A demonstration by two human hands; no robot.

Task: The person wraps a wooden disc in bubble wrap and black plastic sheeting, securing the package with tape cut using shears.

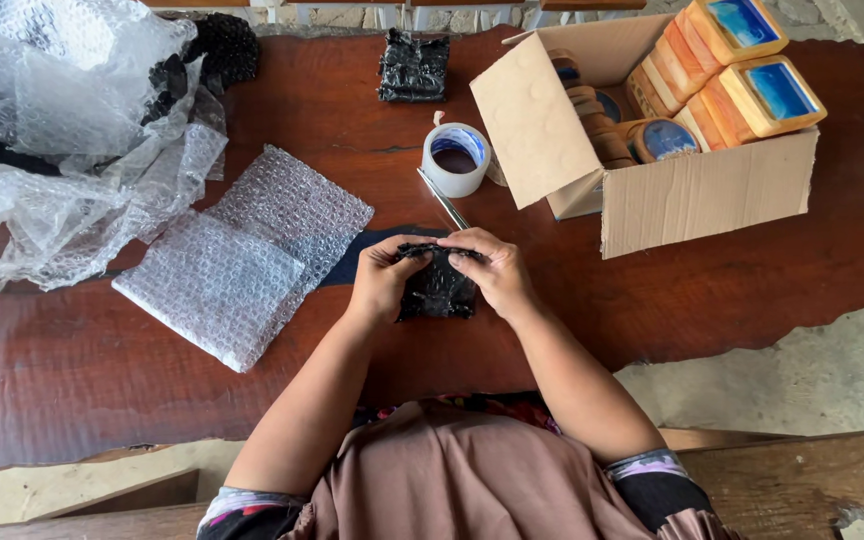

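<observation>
Both hands closed on one small bundle wrapped in black bubble wrap (438, 290), pressed down on the dark wooden tabletop (752, 290). Left hand (384, 275) curled over the bundle's left side, fingers bent onto its upper edge, thumb tucked under. Right hand (494, 268) clamped on the right side, fingertips meeting those of the left along the top. Bundle between the two palms, touching both.

Just beyond the fingertips, a thin metal blade or scissors (443, 199), angled away, and past that a roll of clear tape (456, 158) standing on its side. Under and beyond the left hand, a dark flat strip (372, 250) partly hidden. Just to the left of the left hand, a folded sheet of clear bubble wrap (247, 255); farther left, a loose heap of crumpled clear wrap (62, 130). Far beyond the hands, near the tabletop's far edge, another black-wrapped bundle (413, 66).

Beyond and to the right of the right hand, an open cardboard box (702, 195) with wooden pieces bearing blue inlays (757, 95) stacked inside and above its rim.
</observation>
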